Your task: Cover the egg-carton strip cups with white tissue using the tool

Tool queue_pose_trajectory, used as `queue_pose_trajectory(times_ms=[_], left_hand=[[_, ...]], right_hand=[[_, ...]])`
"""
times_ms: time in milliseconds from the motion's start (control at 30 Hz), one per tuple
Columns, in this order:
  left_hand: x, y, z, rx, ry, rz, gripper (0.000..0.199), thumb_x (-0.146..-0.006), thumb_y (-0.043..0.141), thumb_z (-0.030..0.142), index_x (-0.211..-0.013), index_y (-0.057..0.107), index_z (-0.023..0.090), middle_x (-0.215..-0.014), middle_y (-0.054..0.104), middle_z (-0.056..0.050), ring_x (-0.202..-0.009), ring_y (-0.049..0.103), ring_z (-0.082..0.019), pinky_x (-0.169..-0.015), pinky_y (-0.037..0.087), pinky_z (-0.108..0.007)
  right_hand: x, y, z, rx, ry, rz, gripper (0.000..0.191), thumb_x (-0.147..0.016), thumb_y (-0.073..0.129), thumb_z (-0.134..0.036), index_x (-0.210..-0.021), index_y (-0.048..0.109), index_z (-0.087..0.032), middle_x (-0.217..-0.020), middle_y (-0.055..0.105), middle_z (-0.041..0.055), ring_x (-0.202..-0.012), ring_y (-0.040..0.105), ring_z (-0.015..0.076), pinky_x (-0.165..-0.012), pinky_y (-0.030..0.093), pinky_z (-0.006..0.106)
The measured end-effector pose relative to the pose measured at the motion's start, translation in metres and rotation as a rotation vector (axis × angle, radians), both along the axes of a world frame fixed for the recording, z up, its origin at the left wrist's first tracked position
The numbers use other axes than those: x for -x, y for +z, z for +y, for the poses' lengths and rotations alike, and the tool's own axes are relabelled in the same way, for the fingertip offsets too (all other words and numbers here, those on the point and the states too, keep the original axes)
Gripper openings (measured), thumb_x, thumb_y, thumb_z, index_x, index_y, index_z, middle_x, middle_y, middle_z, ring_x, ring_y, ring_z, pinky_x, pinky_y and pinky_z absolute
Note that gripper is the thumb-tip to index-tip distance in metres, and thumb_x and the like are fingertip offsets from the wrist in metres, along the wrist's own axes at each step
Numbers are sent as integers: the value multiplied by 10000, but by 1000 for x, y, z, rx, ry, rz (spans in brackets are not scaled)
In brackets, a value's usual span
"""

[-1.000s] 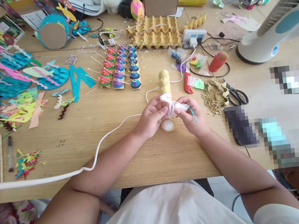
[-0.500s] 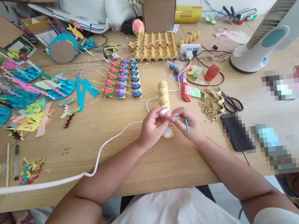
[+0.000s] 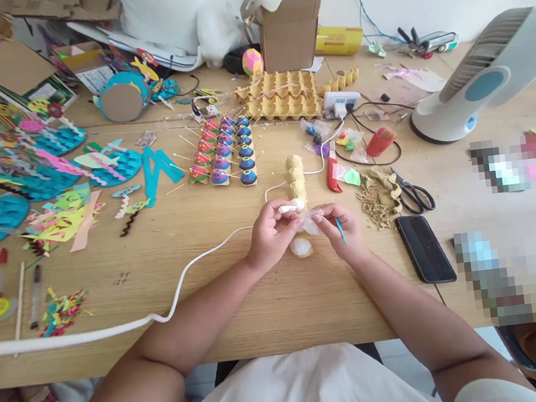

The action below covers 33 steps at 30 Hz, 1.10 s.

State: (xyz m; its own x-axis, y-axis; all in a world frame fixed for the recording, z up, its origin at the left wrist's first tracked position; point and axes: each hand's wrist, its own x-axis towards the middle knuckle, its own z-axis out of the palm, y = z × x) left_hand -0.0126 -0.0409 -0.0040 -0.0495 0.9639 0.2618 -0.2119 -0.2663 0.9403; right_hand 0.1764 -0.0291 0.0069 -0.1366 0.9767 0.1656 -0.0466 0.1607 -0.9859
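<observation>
My left hand (image 3: 273,234) is closed, with a small white lump (image 3: 292,206) at its fingertips and the edge of a clear plastic wrapper (image 3: 310,222) pinched in it. The other side of the wrapper is pinched by my right hand (image 3: 341,228), which also has a thin blue stick (image 3: 340,231) between its fingers. Below and behind my hands lies a tan egg-carton strip (image 3: 295,175), bumps up, with a whitish patch (image 3: 301,246) on its near end.
Painted egg-carton strips (image 3: 219,158) stand beyond to the left. Right of my hands are a red cutter (image 3: 333,177), carton scraps (image 3: 378,195), scissors (image 3: 412,191) and a black phone (image 3: 426,249). A white cable (image 3: 180,282) crosses the left side; a white fan (image 3: 472,87) stands right.
The clear wrapper is spread wider between my hands, and the white lump shows more. The blue stick has tilted. The whole view has shifted slightly, with the table lower in the picture.
</observation>
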Motion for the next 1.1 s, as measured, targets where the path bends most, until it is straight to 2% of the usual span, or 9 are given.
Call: queue_pose_trajectory(times_ms=[200, 367, 567, 667, 800, 933, 1033, 1100], left_hand=[[1, 1, 0, 68, -51, -26, 597, -875, 980, 548, -1226, 605, 245, -879, 780, 23, -855, 788, -154, -847, 640, -293], [0, -2, 2, 86, -122, -72, 663, -885, 975, 557, -1330, 587, 253, -927, 786, 15, -894, 788, -158, -864, 638, -299], [-2, -4, -1, 87, -147, -86, 641, -899, 975, 530, -1338, 603, 248, -920, 786, 12, -896, 781, -150, -883, 644, -296], [-2, -2, -1, 84, -97, -70, 625, -876, 984, 555, -1271, 614, 243, -882, 764, 22, -857, 765, -148, -857, 640, -296], [1, 0, 0, 83, -47, -34, 599, -858, 986, 579, -1162, 587, 252, -855, 740, 40, -819, 754, -144, -833, 634, -299], [1, -1, 1, 97, -96, -42, 669, -849, 1005, 547, -1264, 564, 262, -862, 753, 45, -834, 763, -146, -837, 628, -290], [0, -1, 0, 93, -153, -104, 762, -841, 1014, 551, -1373, 543, 275, -968, 799, 9, -919, 787, -158, -884, 634, -300], [0, -1, 0, 97, -150, -106, 730, -854, 1005, 559, -1354, 558, 271, -956, 798, 9, -924, 796, -163, -894, 637, -308]], right_hand=[[-2, 3, -1, 0, -7, -51, 513, -899, 870, -749, -882, 768, -246, -840, 779, 32, -733, 664, 176, -706, 583, 342], [-2, 1, 0, -102, -7, -125, 446, -940, 852, -685, -888, 785, -246, -844, 787, 36, -754, 677, 182, -746, 586, 353], [-4, 3, -2, -192, 3, -185, 352, -996, 829, -579, -900, 800, -241, -878, 827, 58, -809, 732, 199, -808, 618, 375], [-5, 4, -1, -152, 42, -161, 368, -973, 856, -600, -919, 814, -239, -878, 829, 56, -794, 727, 191, -795, 617, 365], [-5, 2, 1, -49, 23, -76, 480, -921, 868, -708, -878, 787, -237, -854, 792, 37, -686, 631, 154, -675, 559, 332], [-4, 1, 2, -40, 21, -41, 499, -930, 855, -718, -851, 767, -233, -867, 782, 40, -686, 612, 148, -637, 520, 315], [-3, 2, 1, -97, 7, -49, 462, -955, 841, -697, -881, 781, -245, -907, 811, 57, -768, 687, 182, -693, 572, 342], [-3, 1, 0, -156, 20, -83, 411, -979, 835, -652, -907, 793, -249, -921, 824, 68, -831, 728, 203, -770, 611, 374]])
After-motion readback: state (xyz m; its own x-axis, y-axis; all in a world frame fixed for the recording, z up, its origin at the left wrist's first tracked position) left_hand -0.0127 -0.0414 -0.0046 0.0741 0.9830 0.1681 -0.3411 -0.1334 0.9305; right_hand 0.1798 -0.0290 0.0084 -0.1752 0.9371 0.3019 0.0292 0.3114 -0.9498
